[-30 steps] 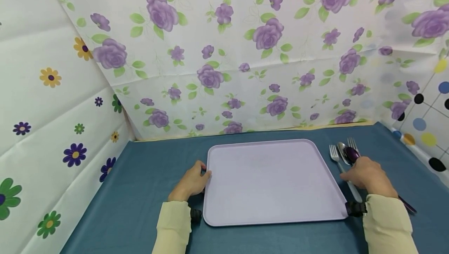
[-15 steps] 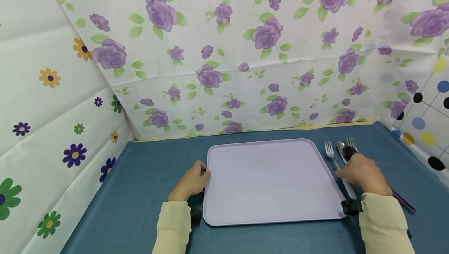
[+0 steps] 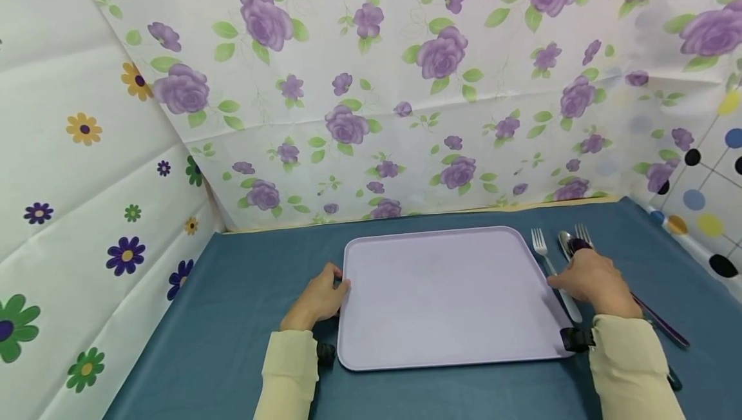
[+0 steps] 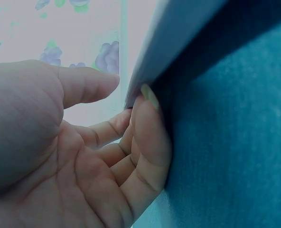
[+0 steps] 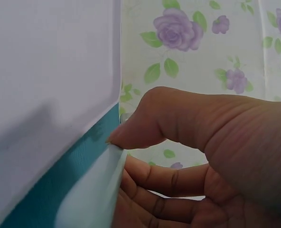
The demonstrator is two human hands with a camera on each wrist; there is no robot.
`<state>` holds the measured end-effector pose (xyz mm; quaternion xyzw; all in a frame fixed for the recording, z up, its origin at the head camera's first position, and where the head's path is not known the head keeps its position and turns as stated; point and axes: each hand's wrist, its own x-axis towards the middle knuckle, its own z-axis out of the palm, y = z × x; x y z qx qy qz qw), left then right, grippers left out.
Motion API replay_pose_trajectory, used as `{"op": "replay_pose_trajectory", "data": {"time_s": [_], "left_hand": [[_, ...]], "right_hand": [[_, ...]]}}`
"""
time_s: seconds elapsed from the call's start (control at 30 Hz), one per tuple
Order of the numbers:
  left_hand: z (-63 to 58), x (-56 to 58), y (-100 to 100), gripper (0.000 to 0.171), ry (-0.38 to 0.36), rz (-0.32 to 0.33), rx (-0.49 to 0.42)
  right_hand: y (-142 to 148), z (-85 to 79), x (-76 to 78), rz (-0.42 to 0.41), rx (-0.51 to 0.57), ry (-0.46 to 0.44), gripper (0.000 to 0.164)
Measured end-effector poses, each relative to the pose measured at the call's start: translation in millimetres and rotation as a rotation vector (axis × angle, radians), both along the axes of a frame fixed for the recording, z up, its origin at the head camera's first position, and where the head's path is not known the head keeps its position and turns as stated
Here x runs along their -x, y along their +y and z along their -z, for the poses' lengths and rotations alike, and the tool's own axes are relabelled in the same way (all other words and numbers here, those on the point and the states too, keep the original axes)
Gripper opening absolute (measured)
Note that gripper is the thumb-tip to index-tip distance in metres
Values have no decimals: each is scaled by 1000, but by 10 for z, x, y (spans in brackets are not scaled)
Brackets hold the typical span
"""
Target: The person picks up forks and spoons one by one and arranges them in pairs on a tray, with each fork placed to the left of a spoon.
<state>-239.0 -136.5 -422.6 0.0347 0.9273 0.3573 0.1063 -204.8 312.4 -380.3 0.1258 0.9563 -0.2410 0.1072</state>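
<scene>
A pale lilac rectangular tray (image 3: pixel 452 297) lies flat on the blue cloth. At its left edge my left hand (image 3: pixel 317 297) grips the rim, thumb above and curled fingers (image 4: pixel 150 128) against the underside. To the right of the tray, my right hand (image 3: pixel 594 281) pinches a fork (image 3: pixel 540 247) by its pale handle (image 5: pixel 90 190), thumb on top. The fork's tines point away from me, close beside the tray's right edge. Beyond the right hand lie a spoon (image 3: pixel 565 241), a second fork (image 3: pixel 582 233) and a dark purple utensil (image 3: pixel 661 321), partly hidden by that hand.
A dark green handle end (image 3: pixel 674 379) shows beside the right sleeve. Blue cloth (image 3: pixel 232 317) covers the table. A purple-flowered sheet (image 3: pixel 348 85) hangs behind, with a flowered sheet (image 3: pixel 75 227) at left and a dotted one (image 3: pixel 704 214) at right.
My right hand has shifted left with the fork, bringing it nearer the tray's right edge. More of the purple utensil and the green handle end shows. The left hand stays at the tray.
</scene>
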Motion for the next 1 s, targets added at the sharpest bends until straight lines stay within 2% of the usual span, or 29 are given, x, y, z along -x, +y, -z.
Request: {"op": "replay_pose_trajectory", "data": {"time_s": [0.47, 1.0], "left_hand": [[-6, -5, -18, 32, -8, -6, 7], [-11, -6, 11, 33, -7, -11, 14]], "right_hand": [[-106, 36, 3, -39, -10, 59, 28], [-166, 18, 41, -45, -39, 80, 28]]}}
